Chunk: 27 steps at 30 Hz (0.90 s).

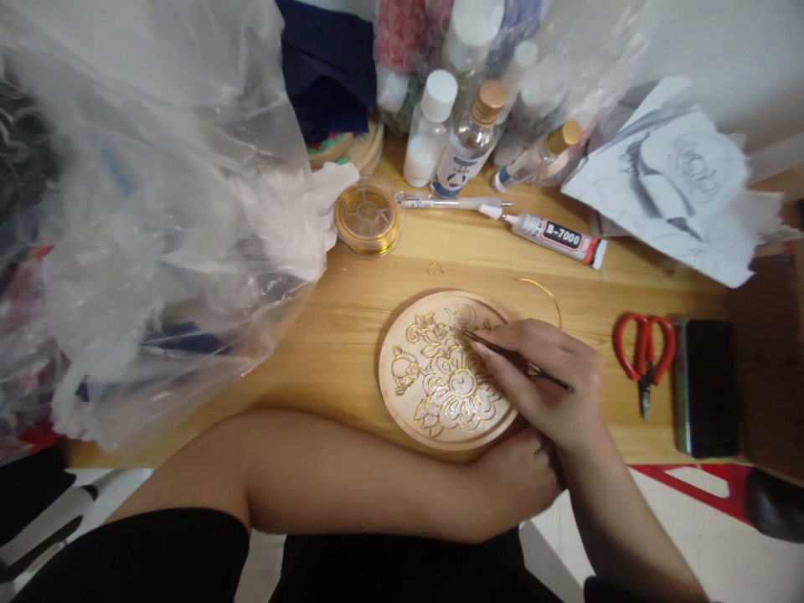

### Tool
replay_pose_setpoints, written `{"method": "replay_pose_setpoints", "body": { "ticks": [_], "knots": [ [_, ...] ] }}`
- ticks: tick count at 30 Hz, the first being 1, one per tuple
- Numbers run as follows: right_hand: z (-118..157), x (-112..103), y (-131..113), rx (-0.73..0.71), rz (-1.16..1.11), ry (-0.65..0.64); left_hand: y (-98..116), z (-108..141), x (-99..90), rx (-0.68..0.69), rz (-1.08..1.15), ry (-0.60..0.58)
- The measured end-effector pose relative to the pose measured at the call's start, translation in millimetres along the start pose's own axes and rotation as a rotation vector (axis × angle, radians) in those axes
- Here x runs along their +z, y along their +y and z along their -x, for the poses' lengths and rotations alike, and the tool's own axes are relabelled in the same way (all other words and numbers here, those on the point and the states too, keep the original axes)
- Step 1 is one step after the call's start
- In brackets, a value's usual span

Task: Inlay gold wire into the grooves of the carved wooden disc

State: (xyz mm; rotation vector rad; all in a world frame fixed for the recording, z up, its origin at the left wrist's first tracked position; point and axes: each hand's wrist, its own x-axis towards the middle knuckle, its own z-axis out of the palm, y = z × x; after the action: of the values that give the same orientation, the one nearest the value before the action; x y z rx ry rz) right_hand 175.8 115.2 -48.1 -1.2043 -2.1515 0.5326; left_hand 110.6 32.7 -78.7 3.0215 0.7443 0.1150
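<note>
Two hands are at work over one round wooden disc (pixel 405 427), which lies flat on the tabletop (pixel 352 314) in front of the person. The right hand (pixel 549 368) grips one pair of dark tweezers (pixel 516 352), its tips at the upper part of the disc. The left hand (pixel 528 477) is curled closed at the near right edge of the disc, just below the right hand; whether it holds anything I cannot tell. The disc bears one large flower (pixel 461 383) outlined in gold wire, with smaller wire shapes to its left and above.

Beyond the disc lie two loose wire pieces: one tiny bent bit (pixel 435 269) and one longer curved length (pixel 541 289) near the right hand. Further back are one spool (pixel 368 219) of gold wire, one pen (pixel 452 202) and one glue tube (pixel 559 238) marked B-7000. Three bottles are at the front of a group: one white-capped bottle (pixel 429 138), one copper-capped bottle (pixel 468 146) and one gold-capped bottle (pixel 538 155); those behind are too crowded to count.

To the right sit one pair of red-handled pliers (pixel 645 356) and one phone (pixel 708 385), side by side, with papers (pixel 672 180) beyond. One large plastic bag (pixel 169 193) fills the left.
</note>
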Motion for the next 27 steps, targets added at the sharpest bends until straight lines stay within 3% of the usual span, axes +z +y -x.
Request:
{"method": "replay_pose_setpoints", "body": {
  "ticks": [4, 9, 15, 21, 27],
  "knots": [
    [0.6, 0.0, 0.1, 0.003, -0.007, 0.003, 2.1, 0.6, 3.0, -0.027, 0.011, 0.061],
    [1.5, -1.3, 0.0, 0.032, 0.011, 0.024, 2.2, 0.1, -0.6, -0.036, -0.019, -0.028],
    [2.1, -3.2, 0.7, 0.062, 0.029, 0.044, 4.3, 0.9, 2.8, 0.054, -0.101, -0.031],
    [1.6, -2.6, 1.2, 0.045, 0.01, 0.028, 4.7, 1.8, 7.1, -0.036, -0.022, 0.11],
    [0.9, -3.0, 0.5, 0.054, -0.004, 0.025, 3.1, 2.8, 4.0, 0.014, -0.086, 0.02]
  ]
}}
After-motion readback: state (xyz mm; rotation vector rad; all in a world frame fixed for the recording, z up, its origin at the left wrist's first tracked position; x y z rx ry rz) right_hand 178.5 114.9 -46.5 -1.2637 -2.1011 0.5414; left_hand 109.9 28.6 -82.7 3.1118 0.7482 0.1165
